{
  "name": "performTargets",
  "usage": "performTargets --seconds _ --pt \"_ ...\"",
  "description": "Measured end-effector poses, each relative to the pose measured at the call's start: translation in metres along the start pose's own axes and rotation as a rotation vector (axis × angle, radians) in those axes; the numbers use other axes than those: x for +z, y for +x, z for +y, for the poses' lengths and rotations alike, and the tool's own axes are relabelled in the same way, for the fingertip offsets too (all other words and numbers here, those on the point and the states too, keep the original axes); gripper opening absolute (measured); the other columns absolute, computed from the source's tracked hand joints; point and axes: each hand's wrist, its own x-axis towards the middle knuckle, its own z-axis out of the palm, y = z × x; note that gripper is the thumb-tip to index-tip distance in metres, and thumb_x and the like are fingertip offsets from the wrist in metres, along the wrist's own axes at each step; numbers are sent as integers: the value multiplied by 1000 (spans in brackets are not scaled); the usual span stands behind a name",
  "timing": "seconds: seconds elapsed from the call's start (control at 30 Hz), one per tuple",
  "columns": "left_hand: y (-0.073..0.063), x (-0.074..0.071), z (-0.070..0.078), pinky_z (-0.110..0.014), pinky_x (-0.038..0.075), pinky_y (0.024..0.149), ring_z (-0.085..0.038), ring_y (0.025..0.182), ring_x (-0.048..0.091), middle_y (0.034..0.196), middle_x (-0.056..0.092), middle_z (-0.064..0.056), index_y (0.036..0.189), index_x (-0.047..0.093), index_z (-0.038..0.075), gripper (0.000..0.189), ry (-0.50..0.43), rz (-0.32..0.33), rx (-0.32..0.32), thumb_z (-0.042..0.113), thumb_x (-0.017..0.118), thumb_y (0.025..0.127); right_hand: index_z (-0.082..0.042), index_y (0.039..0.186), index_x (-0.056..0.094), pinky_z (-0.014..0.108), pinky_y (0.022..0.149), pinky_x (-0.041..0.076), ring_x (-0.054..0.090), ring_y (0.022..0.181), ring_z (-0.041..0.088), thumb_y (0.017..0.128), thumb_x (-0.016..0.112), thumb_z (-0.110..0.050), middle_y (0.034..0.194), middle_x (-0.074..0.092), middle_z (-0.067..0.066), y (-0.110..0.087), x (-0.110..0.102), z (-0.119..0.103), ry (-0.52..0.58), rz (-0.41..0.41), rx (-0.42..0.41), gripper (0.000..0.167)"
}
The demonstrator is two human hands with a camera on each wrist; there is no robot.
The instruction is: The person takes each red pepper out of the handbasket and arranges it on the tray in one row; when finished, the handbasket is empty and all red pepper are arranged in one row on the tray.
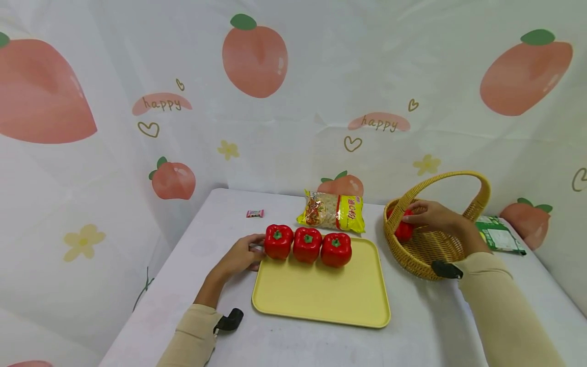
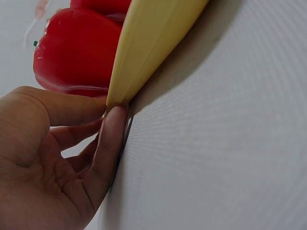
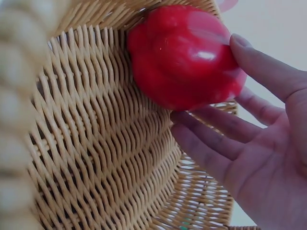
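My left hand (image 1: 239, 256) pinches the left rim of a yellow tray (image 1: 321, 298), its thumb above the edge and fingers below in the left wrist view. Three red bell peppers (image 1: 307, 245) with green stems stand in a row along the tray's far side, the leftmost right beside that thumb. Over at the right, my right hand (image 1: 435, 219) reaches into a woven basket (image 1: 409, 262) and holds another red bell pepper (image 3: 187, 62) between thumb and fingers. This pepper lies against the basket's inner wall.
A yellow bag of pasta (image 1: 332, 211) lies behind the tray, and a small pink packet (image 1: 255, 213) sits to the back left. Right of the basket is a green packet (image 1: 500, 235). The basket's tall handle (image 1: 479, 191) arches over the opening near my right wrist.
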Motion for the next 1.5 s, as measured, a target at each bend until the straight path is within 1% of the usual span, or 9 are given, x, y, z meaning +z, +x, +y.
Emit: performTargets --seconds 0.13,0.37,0.6,0.87,1.0,1.13,1.33,1.4,1.5 --pt "-1 0 0 -33 66 75 -25 104 67 140 62 -19 151 55 2 59 2 -10 11 5 66 93 8 144 39 51 102 57 69 113 26 105 66 -27 124 67 14 0 2 -1 16 7 5 59" --pt "0 0 1 -33 66 75 -25 103 67 140 63 -18 151 55 3 59 1 -3 12 5 67 93 10 159 27 59 109 52 60 130 40 105 66 -28 150 47 35 -3 4 0 -16 19 -27 77" --pt "-1 0 1 -34 65 75 -25 102 67 140 62 -19 151 55 2 59 3 -15 16 5 67 93 1 162 32 58 106 55 55 134 46 103 69 -36 155 44 36 -13 3 2 -46 98 -49 79" --pt "-1 -1 2 -35 66 75 -24 103 68 141 62 -20 151 55 1 58 -3 -19 22 5 66 94 0 165 27 38 99 56 48 138 49 102 68 -26 157 40 35 -36 3 5 -62 153 -87 79" --pt "-1 -1 2 -34 65 74 -24 103 68 139 63 -19 151 55 1 58 -6 -19 21 4 65 94 2 165 24 52 102 54 45 140 56 101 66 -22 156 41 37 -47 4 6 -104 181 -93 80" --pt "-1 -2 1 -33 65 74 -23 103 68 140 62 -19 151 55 1 58 -5 -17 14 4 65 93 3 165 22 65 102 51 42 140 60 101 66 -26 156 39 40 -59 9 6 -137 226 -98 83" --pt "0 -2 1 -33 65 74 -23 103 67 141 62 -19 151 54 0 59 -5 -22 15 4 65 93 1 165 26 69 101 52 43 140 59 100 71 -33 157 41 37 -77 21 7 -173 308 -118 87" --pt "0 -2 1 -33 65 74 -23 103 67 141 62 -19 151 54 0 58 -5 -21 17 4 65 94 0 165 27 67 100 54 43 140 59 100 72 -34 158 41 36 -83 26 6 -168 325 -133 87" --pt "-1 -2 1 -33 65 75 -24 103 68 141 62 -20 151 54 1 58 -1 -19 21 5 66 94 -1 166 27 50 94 61 42 140 59 99 73 -33 158 40 34 -93 32 3 -159 337 -154 87"
